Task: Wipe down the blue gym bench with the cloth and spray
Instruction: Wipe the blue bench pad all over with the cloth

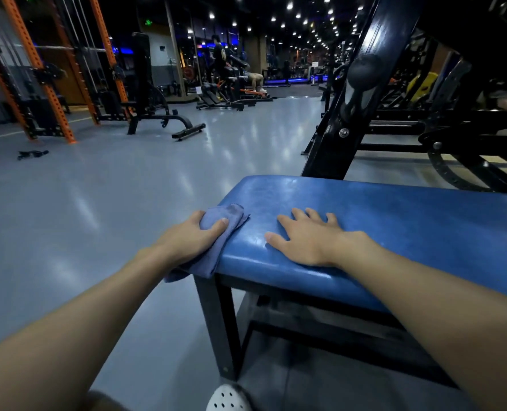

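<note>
The blue gym bench (pixel 394 221) has a padded top on a black metal frame and fills the lower right. My left hand (pixel 189 238) grips a bunched grey-blue cloth (pixel 216 232) against the bench's left end, where the cloth hangs over the edge. My right hand (pixel 305 238) rests flat on the pad with fingers spread, a little right of the cloth. No spray bottle is in view.
A black machine frame (pixel 344 114) rises just behind the bench. Grey floor (pixel 98 203) stretches to the left, with a small dark item (pixel 32 154) lying on it. Orange racks (pixel 38 72) and benches stand farther back. A white shoe (pixel 228 397) shows at the bottom.
</note>
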